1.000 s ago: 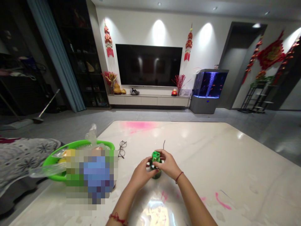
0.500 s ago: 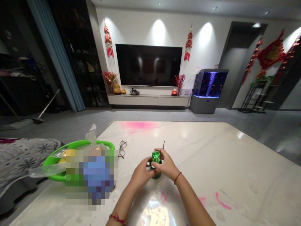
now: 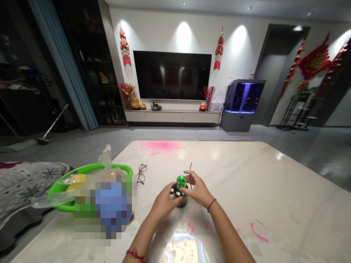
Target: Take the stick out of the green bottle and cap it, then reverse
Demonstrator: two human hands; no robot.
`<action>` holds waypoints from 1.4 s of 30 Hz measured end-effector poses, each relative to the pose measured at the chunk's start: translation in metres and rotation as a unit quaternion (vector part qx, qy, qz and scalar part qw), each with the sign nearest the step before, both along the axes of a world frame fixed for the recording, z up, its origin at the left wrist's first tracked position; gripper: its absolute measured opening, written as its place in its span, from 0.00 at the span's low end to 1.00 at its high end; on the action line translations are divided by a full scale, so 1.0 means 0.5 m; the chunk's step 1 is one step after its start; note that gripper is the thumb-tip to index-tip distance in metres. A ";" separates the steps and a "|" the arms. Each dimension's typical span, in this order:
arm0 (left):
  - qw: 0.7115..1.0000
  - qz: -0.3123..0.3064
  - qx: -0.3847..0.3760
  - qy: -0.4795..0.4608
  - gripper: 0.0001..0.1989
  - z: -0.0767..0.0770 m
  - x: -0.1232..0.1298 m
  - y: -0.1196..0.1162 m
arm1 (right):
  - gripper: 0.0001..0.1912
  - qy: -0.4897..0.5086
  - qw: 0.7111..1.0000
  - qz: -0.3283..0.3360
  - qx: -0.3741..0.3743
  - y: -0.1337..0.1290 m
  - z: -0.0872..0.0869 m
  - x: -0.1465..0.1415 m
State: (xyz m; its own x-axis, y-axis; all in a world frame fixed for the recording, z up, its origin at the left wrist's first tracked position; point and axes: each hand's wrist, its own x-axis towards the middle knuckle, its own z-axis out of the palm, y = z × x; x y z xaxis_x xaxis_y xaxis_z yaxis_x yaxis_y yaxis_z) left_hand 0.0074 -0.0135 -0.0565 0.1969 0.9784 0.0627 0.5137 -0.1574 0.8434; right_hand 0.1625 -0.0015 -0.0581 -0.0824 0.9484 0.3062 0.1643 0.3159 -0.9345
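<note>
A small dark green bottle (image 3: 181, 203) with a shiny green foil top (image 3: 181, 180) stands upright on the pale table between my hands. My left hand (image 3: 165, 201) is curled around the bottle's left side, its thumb across the front. From the right, my right hand (image 3: 199, 188) reaches round the foil top, thumb across the neck and fingers loosely bent at its far right side. Both hands hide part of the bottle. Just beyond the right fingers is a thin dark stick-like thing (image 3: 191, 166), partly covered.
Eyeglasses (image 3: 142, 174) lie to the left on the marble-look table (image 3: 233, 164). A green basket (image 3: 52, 197) with plastic bags stands at the left edge, partly blurred out by a blue pixelated patch. Pink smears (image 3: 259, 233) mark the tabletop.
My right hand has shifted slightly right, its fingers looser around the foil top, so more of the foil shows. My left hand stays around the bottle.
</note>
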 end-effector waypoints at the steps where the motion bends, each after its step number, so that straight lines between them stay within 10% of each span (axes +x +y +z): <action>1: 1.000 0.000 0.000 0.002 0.31 0.001 0.000 0.000 | 0.28 -0.001 1.000 0.000 -0.002 -0.001 0.001 0.002; 24: 0.997 -0.005 -0.010 -0.077 0.30 -0.071 0.031 0.020 | 0.20 -0.039 0.999 0.016 -0.012 -0.006 0.013 0.007; 42: 0.994 0.086 0.062 -0.034 0.20 -0.033 0.056 0.015 | 0.19 0.026 0.997 -0.064 0.020 0.002 0.013 -0.021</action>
